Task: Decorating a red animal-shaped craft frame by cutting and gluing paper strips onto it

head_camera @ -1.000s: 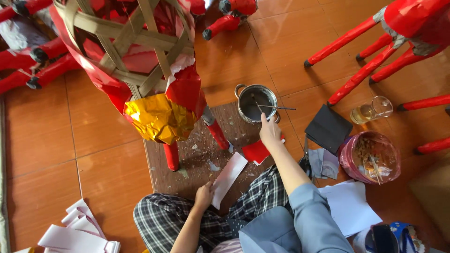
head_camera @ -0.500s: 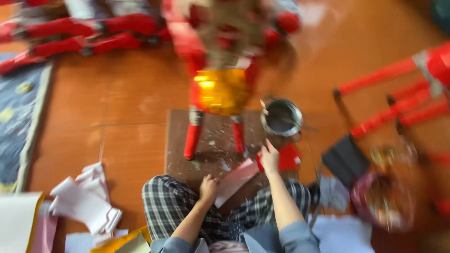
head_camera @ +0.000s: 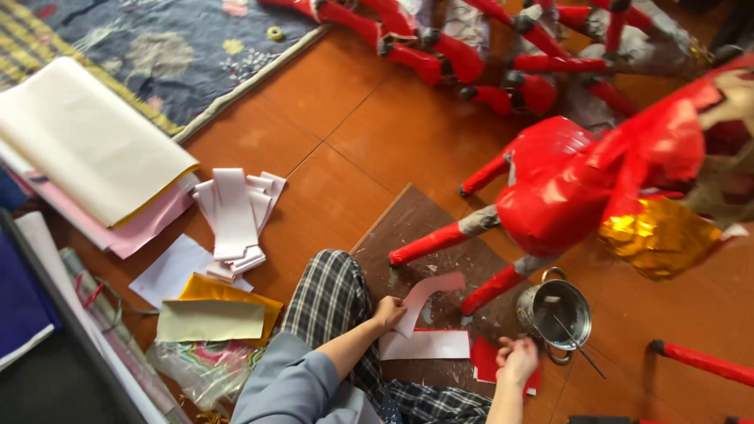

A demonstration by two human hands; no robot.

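The left hand (head_camera: 389,312) pinches the lower end of a pale pink paper strip (head_camera: 428,294), fingers closed on it; the strip curves up and to the right over a dark brown board (head_camera: 408,228) spattered with white flecks that lies on the orange tiled floor (head_camera: 377,133). Just below the strip a white and red sheet (head_camera: 428,344) lies flat on the board. The right hand (head_camera: 518,360) is curled loosely above a piece of red paper (head_camera: 485,360) at the board's lower right edge; whether its fingers hold anything cannot be told. Beside that hand stands a small metal pot (head_camera: 559,310) with a thin stick leaning in it. A red paper-covered figure (head_camera: 550,188) stands with its legs on the board, a gold foil patch (head_camera: 656,235) on its right side. To the left of the person's plaid-clad knee (head_camera: 330,298) lie stacked white paper strips (head_camera: 234,216), yellow sheets (head_camera: 228,302) and a large cream sheet (head_camera: 86,141), crowding that side. Bare tiles lie open above the board, between it and more red frames (head_camera: 487,55) at the top.
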